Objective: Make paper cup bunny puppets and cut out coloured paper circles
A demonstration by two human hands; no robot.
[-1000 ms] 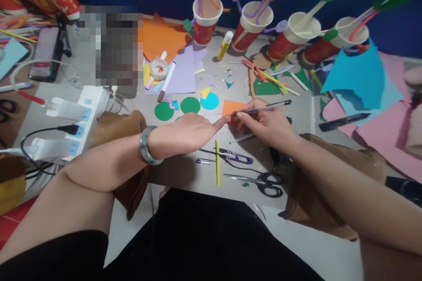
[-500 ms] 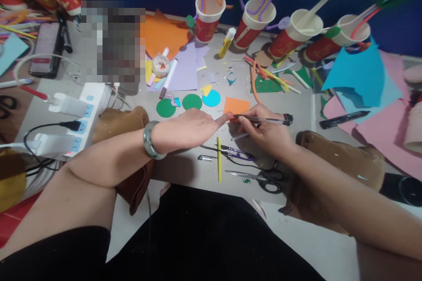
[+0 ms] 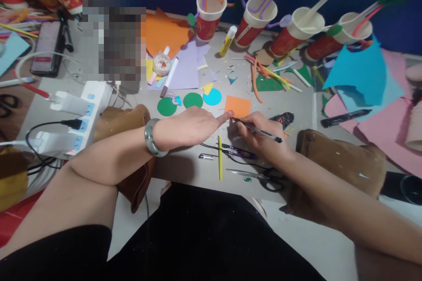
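Observation:
My right hand (image 3: 268, 134) is closed around a slim clear pen (image 3: 263, 131), whose tip meets the near edge of an orange paper square (image 3: 239, 104). Pressing down on that square is the stretched index finger of my left hand (image 3: 194, 125); its other fingers are partly hidden. A small reddish round piece (image 3: 231, 113) shows under the fingertip. Just beyond my left hand lie two green paper circles (image 3: 167, 106) and a blue one (image 3: 212, 96). Nearer me are a yellow stick (image 3: 220, 158), a pen cap (image 3: 207, 156), purple-handled snips (image 3: 239, 151) and black scissors (image 3: 272, 181).
Red paper cups (image 3: 209, 26) with pipe-cleaner figures stand along the back. A glue stick (image 3: 228, 41), a tape roll (image 3: 161, 64) and coloured paper (image 3: 356, 70) lie about. On the left are a power strip (image 3: 94, 96) with plugs and a phone (image 3: 48, 48).
My right hand has turned the pen, so its rear end now points more toward me. My left hand stays pressed at the orange square.

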